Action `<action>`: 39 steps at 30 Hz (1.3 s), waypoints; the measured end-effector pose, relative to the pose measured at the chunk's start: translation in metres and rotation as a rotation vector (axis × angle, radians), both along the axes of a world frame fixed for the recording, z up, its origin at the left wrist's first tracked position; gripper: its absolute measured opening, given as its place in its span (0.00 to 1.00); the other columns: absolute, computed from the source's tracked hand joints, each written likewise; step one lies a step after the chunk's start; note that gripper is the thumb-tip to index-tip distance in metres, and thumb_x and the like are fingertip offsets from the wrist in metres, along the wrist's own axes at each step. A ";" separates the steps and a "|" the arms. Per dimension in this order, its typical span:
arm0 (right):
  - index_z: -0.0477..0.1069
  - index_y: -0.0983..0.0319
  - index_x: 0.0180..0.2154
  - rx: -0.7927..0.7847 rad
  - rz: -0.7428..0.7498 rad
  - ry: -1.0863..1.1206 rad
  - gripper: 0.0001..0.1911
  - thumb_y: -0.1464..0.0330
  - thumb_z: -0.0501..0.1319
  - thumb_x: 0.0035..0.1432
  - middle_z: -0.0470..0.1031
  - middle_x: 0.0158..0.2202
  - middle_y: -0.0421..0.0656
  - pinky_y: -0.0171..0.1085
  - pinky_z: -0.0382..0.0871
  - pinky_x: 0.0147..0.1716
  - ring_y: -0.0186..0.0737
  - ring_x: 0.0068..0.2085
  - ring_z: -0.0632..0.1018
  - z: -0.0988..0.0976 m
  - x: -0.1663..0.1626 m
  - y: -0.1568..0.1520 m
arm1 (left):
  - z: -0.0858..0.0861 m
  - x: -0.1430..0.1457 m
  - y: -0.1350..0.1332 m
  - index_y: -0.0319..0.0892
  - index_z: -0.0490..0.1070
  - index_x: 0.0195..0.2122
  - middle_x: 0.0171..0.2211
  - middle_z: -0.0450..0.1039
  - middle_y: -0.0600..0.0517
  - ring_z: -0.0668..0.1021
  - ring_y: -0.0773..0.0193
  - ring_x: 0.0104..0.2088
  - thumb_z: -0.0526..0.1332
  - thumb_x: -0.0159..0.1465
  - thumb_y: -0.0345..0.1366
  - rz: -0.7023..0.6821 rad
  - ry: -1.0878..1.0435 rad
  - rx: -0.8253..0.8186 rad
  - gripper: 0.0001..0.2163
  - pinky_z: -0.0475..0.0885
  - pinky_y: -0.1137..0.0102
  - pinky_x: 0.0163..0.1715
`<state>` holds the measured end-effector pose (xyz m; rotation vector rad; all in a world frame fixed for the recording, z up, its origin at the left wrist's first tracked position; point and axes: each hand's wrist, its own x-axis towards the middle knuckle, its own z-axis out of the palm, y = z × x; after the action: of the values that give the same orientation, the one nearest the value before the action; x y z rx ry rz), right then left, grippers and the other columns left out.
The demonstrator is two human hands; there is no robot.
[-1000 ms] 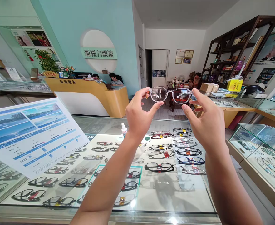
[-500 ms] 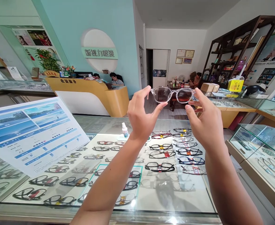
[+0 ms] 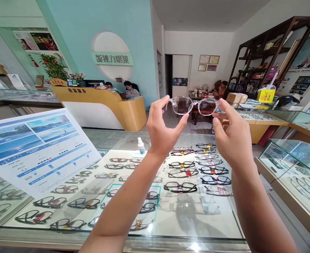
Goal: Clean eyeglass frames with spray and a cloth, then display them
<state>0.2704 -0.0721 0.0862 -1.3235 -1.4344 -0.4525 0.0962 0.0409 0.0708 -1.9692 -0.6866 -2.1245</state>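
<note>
A pair of clear-framed eyeglasses [image 3: 195, 103] is held up in the air, level, with the lenses facing away and toward me. My left hand [image 3: 164, 123] pinches its left end near the hinge, forefinger on top and thumb by the lower rim. At the other end, my right hand [image 3: 232, 130] grips the right hinge and temple between thumb and fingers. Below both hands lies the glass display counter [image 3: 191, 219], with rows of spectacle frames inside, among them a black pair [image 3: 180, 187]. A small white spray bottle [image 3: 141, 146] stands on the glass beyond my left forearm.
A printed sheet [image 3: 41, 151] stands tilted at the left over the counter. Another glass case [image 3: 297, 168] is at the right. Behind, a person sits at a yellow reception desk [image 3: 132, 112]; a dark wooden shelf [image 3: 265, 59] and a yellow bag [image 3: 265, 95] are farther right.
My left hand has shifted slightly right, its thumb lower along the rim. My right thumb has moved a little right. The eyeglasses stay at nearly the same height.
</note>
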 end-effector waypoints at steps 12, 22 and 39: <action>0.71 0.55 0.70 -0.001 0.016 -0.034 0.27 0.67 0.57 0.73 0.80 0.64 0.53 0.57 0.84 0.51 0.53 0.52 0.86 0.003 -0.009 -0.006 | 0.000 -0.005 0.014 0.48 0.68 0.64 0.61 0.77 0.43 0.80 0.48 0.61 0.75 0.64 0.55 -0.097 -0.050 -0.088 0.32 0.80 0.55 0.57; 0.71 0.52 0.70 0.019 0.088 -0.040 0.27 0.68 0.57 0.72 0.80 0.62 0.51 0.54 0.83 0.52 0.50 0.52 0.85 0.004 -0.010 -0.008 | -0.001 -0.005 0.022 0.50 0.67 0.63 0.62 0.77 0.42 0.81 0.50 0.61 0.72 0.66 0.55 -0.154 -0.074 -0.138 0.29 0.81 0.57 0.53; 0.74 0.51 0.67 0.073 0.140 -0.006 0.26 0.70 0.58 0.70 0.79 0.61 0.48 0.52 0.84 0.51 0.48 0.49 0.84 0.009 -0.019 -0.016 | -0.006 -0.005 0.040 0.53 0.67 0.60 0.62 0.78 0.42 0.83 0.54 0.60 0.72 0.67 0.53 -0.391 -0.069 -0.311 0.26 0.82 0.58 0.53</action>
<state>0.2515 -0.0884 0.0953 -1.1563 -1.4906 -0.4123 0.0916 0.0811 0.0648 -2.3670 -0.7310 -2.4400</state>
